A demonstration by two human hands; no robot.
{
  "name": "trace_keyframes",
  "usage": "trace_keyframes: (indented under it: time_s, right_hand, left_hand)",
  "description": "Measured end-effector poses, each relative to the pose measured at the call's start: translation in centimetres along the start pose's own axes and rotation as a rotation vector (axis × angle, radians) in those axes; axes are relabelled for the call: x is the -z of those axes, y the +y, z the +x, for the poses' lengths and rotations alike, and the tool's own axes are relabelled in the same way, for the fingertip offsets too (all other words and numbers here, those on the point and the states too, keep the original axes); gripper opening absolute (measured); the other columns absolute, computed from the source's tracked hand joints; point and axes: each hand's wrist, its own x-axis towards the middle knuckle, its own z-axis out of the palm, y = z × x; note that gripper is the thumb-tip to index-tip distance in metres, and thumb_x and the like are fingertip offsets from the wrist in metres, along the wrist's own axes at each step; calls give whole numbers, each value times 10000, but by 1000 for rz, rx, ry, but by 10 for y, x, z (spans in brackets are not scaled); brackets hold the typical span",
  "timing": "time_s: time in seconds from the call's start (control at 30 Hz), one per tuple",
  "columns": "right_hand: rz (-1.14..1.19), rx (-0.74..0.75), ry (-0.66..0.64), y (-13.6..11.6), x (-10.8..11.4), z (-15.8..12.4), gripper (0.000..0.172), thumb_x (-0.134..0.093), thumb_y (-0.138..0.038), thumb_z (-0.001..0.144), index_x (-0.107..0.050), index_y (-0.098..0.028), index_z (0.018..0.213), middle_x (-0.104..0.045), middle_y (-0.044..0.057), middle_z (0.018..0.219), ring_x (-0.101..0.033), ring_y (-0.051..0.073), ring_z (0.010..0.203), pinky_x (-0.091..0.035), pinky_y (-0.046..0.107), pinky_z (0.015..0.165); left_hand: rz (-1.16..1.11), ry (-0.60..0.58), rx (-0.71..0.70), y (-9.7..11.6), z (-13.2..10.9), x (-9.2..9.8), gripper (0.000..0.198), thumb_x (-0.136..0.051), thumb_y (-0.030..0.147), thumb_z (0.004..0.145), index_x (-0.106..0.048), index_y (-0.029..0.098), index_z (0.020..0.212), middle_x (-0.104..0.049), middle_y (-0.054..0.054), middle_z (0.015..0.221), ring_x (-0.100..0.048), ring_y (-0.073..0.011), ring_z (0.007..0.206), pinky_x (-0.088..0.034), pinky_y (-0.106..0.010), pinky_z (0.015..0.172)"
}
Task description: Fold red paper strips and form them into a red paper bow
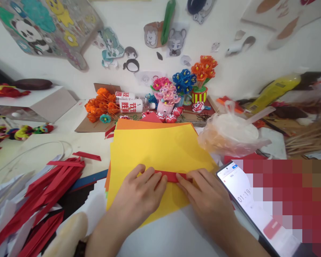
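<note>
A small red paper strip (171,175) lies on a stack of yellow paper sheets (160,150) in front of me. My left hand (139,194) presses on the strip's left end with its fingers together and curled. My right hand (204,194) presses on the strip's right end the same way. Most of the strip is hidden under my fingers. An orange sheet (139,124) shows under the yellow stack at its far edge.
Several red paper strips (50,185) are piled at the left. A phone with a timer (246,200) lies at the right. A plastic bag with a lidded cup (232,134) sits behind it. Pipe-cleaner flowers (184,84), bottles (131,105) and orange flowers (101,103) stand at the back.
</note>
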Motion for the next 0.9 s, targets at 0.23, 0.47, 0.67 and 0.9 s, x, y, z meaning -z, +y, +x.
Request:
trace_keyframes:
  time_s: [0.23, 0.47, 0.67, 0.9]
  right_hand:
    - [-18, 17, 4, 0, -2, -1, 252, -481, 15, 858, -707, -51, 949, -609, 75, 662, -480, 178, 653, -396, 308, 588]
    - [88, -53, 24, 1, -1, -2, 210, -512, -27, 877, -706, -53, 951, -632, 77, 689, -531, 172, 671, -440, 304, 614]
    - [89, -61, 36, 2, -1, 1, 218, -502, -50, 889, -718, -66, 862, -622, 66, 642, -550, 161, 636, -448, 290, 580]
    - [69, -65, 14, 1, -1, 1, 257, -465, -69, 902, -719, -96, 874, -629, 60, 652, -545, 161, 639, -442, 294, 582]
  left_hand:
    - [22, -11, -14, 1, 0, 1, 225, -416, 79, 900, -630, 144, 920, -628, -9, 691, -556, -145, 665, -409, -306, 607]
    - [18, 16, -27, 0, 0, 0, 249, -399, 79, 909, -640, 140, 935, -662, -17, 731, -586, -146, 702, -442, -300, 614]
    - [-1, 25, -24, 0, -1, -1, 267, -388, 64, 910, -644, 128, 952, -681, -24, 752, -619, -144, 709, -465, -291, 626]
    - [-1, -1, -66, -2, 0, 2, 288, -369, 53, 903, -646, 121, 944, -684, -41, 738, -623, -150, 688, -487, -290, 600]
